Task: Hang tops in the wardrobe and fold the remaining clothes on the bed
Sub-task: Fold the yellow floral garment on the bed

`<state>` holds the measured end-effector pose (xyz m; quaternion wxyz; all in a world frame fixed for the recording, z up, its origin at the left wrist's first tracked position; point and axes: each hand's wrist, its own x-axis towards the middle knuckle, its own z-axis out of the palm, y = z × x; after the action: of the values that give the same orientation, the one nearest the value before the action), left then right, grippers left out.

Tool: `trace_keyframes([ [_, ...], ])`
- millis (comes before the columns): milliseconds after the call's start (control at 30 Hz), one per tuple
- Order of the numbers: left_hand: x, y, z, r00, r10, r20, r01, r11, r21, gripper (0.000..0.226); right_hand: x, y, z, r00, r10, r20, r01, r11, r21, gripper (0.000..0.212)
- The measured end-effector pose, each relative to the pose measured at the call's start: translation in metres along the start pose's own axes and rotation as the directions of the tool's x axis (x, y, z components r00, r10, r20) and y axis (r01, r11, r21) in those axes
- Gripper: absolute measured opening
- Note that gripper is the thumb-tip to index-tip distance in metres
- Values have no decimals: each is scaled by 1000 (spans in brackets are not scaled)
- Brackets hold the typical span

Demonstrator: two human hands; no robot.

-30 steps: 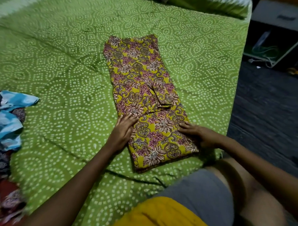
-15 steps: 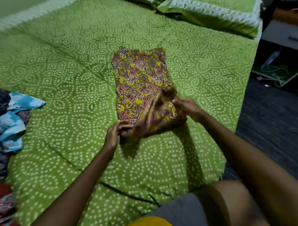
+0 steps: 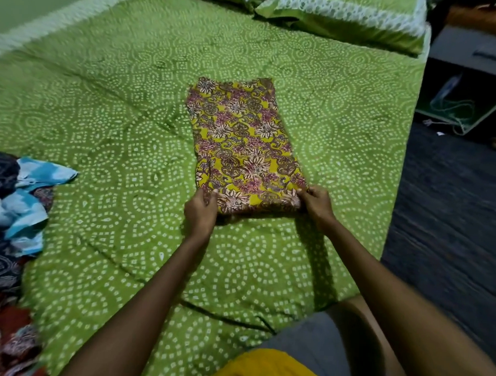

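Folded floral garment mid-frame on bed; left hand and right hand pinching near corners. Clothes pile left edge; pillows top.

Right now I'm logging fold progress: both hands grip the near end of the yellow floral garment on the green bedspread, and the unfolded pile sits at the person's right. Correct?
One detail is off: the unfolded pile sits at the person's left, as the head view shows. The left hand and right hand do grip the near end of the yellow floral garment on the green bedspread.
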<state>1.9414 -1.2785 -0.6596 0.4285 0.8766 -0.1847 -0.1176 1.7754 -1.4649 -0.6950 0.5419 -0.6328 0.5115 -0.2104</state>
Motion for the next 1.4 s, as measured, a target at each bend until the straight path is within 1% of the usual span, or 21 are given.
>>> trace_keyframes([
  [67,-8,-16,-20,998,58,-19,-57,998,19,34,-27,2,9,1000,-2,21,3,1000,-26,20],
  [167,-33,-48,-49,1000,-17,17,17,1000,15,36,-69,16,25,996,-71,48,77,988,-136,10],
  [233,-38,-49,-56,995,-74,62,74,997,15,45,-77,16,31,998,-59,-26,54,984,-168,22],
  [300,-30,-36,-53,995,-60,79,49,989,138,49,-74,4,32,995,-55,-81,39,981,-190,28],
  [367,-29,-27,-57,997,5,71,-26,957,290,46,-81,-4,34,991,-92,-99,73,981,-182,21],
  [433,-35,-32,-66,996,54,65,-73,935,346,42,-97,0,35,990,-107,-91,86,974,-210,20],
  [567,-60,-59,-80,990,-12,142,-53,895,442,42,-129,21,36,1000,0,-2,-1,904,-428,29],
  [667,-56,-54,-83,982,-63,181,-37,866,498,45,-130,5,31,997,72,16,-53,848,-527,32],
  [733,-51,-37,-87,979,-62,196,-78,771,632,51,-130,-12,27,996,-56,-65,-6,712,-702,33],
  [767,-50,-28,-89,982,6,187,-131,734,666,50,-132,-19,28,975,-196,-101,58,674,-737,32],
  [800,-52,-19,-89,975,132,179,-218,728,650,45,-137,-25,32,932,-347,-106,164,663,-731,32],
  [833,-53,-13,-85,937,300,178,-347,755,556,37,-142,-29,39,883,-465,-64,291,651,-701,35],
  [867,-55,-7,-79,876,436,207,-482,765,426,32,-147,-31,49,859,-511,19,395,640,-659,40],
  [900,-57,-5,-70,812,510,284,-581,751,315,33,-150,-29,59,860,-490,145,463,628,-626,46],
  [933,-59,-8,-58,753,521,403,-640,722,262,37,-152,-23,69,862,-411,296,499,591,-634,55],
  [1000,-56,-30,-34,669,403,624,-701,621,351,48,-151,-3,84,829,-268,491,559,449,-697,76],
  [1033,-53,-44,-26,663,355,659,-714,565,413,52,-148,7,88,819,-245,518,573,389,-722,84],
  [1100,-48,-63,-19,685,344,642,-712,504,489,59,-137,21,93,843,-247,479,538,346,-769,81],
  [1167,-44,-65,-14,717,377,586,-686,528,501,57,-125,19,95,868,-245,432,495,348,-796,73],
  [1267,-33,-62,-9,745,339,574,-655,535,534,59,-106,13,96,880,-251,402,470,347,-811,69],
  [1400,-5,-60,-10,765,315,562,-633,527,566,64,-73,9,86,854,-267,446,518,363,-774,69],
])
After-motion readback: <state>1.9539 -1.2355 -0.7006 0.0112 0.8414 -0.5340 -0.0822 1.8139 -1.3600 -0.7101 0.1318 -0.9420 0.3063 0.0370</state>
